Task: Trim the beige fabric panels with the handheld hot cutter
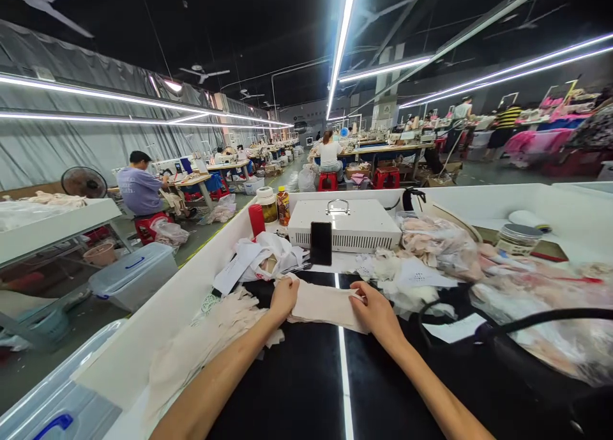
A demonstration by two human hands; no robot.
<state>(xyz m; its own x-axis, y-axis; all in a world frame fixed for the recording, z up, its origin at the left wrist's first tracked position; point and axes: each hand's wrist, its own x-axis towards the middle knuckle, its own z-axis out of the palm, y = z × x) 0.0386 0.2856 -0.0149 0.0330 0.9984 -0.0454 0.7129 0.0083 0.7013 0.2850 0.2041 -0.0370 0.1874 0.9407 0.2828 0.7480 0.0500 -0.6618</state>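
Observation:
A strip of pale beige fabric point(323, 304) stretches between my two hands over the glossy black work surface point(301, 376). My left hand point(286, 297) is closed on its left end. At the opposite end, my right hand point(371, 309) pinches the cloth between thumb and fingers. Whether the strip is one layer or a stack, I cannot tell. To the left, beside my left forearm, lies a heap of similar beige fabric pieces point(211, 331). A dark phone point(320, 243) stands upright just beyond the fabric.
Behind the phone sits a white metal box point(342, 220) with a handle. A white plastic bag point(272, 255), a jar point(267, 205) and a bottle point(283, 207) stand at the back left. Bagged fabric point(435, 242) and a black cable point(541, 315) crowd the right. Other people sew farther off.

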